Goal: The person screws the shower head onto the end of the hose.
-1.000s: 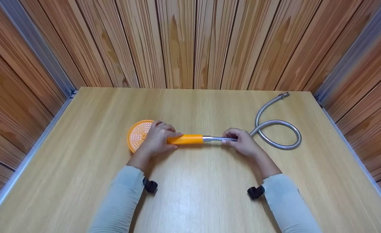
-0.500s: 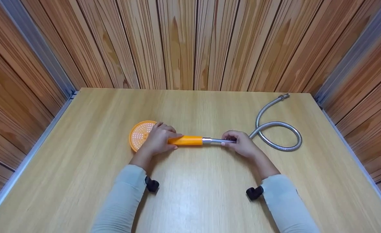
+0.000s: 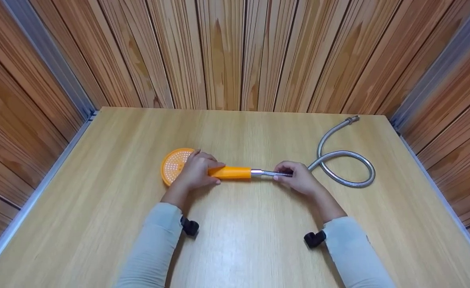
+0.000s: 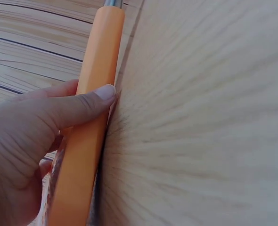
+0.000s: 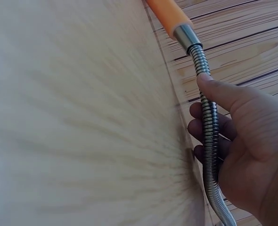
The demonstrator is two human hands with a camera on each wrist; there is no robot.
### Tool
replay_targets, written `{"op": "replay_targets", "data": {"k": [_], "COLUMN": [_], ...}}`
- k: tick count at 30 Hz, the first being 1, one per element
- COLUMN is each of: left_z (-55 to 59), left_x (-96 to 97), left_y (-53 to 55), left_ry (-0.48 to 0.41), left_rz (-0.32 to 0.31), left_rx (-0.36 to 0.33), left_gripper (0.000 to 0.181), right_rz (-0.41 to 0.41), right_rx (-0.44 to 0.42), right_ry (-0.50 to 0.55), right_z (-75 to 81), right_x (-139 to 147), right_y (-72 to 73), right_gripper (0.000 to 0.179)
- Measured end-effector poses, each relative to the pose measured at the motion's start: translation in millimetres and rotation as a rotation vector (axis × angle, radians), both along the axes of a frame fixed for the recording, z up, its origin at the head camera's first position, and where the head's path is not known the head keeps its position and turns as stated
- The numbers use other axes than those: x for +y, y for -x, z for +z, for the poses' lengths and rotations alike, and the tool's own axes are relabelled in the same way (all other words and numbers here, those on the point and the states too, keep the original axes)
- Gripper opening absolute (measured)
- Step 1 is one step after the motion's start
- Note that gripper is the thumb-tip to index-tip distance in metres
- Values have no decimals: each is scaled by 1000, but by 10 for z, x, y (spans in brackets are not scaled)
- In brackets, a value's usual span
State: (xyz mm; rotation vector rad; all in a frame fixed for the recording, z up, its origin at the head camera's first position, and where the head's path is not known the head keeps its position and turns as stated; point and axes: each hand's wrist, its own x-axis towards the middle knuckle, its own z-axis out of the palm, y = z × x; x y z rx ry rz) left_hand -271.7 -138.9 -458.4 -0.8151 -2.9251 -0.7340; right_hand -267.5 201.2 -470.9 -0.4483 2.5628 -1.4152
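An orange shower head (image 3: 174, 165) with a perforated round face lies toward the left of the table. My left hand (image 3: 197, 172) grips it where the face meets the handle (image 3: 235, 173); in the left wrist view the thumb (image 4: 94, 101) crosses the orange handle (image 4: 99, 52). A silver collar (image 5: 186, 36) joins the handle's end to a ribbed metal hose (image 5: 209, 127). Just past that collar my right hand (image 3: 299, 178) holds the hose, thumb on one side and curled fingers on the other.
Beyond my right hand the hose (image 3: 357, 185) makes a loop on the wooden table (image 3: 243, 240). Its free end, with a metal fitting (image 3: 353, 119), lies near the back right edge. Wood-plank walls (image 3: 227, 52) stand behind and at both sides.
The shower head and my left hand have shifted very slightly to the right in the head view. Both hands keep their holds.
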Motion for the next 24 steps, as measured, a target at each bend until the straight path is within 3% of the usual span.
{"op": "replay_targets", "data": {"k": [17,24], "left_z": [42,75], "left_x": [0,-50], "left_y": [-57,-118], "left_ry": [-59,-111], "left_rz": [48,78], "left_rx": [7,4], "left_gripper": [50,44], "right_rz": [9,12], "right_rx": [120,113], "right_ry": [-25,4], "right_z": [45,79], "right_x": [31,63], "right_y": [-51,-83], "right_gripper": [32,34]}}
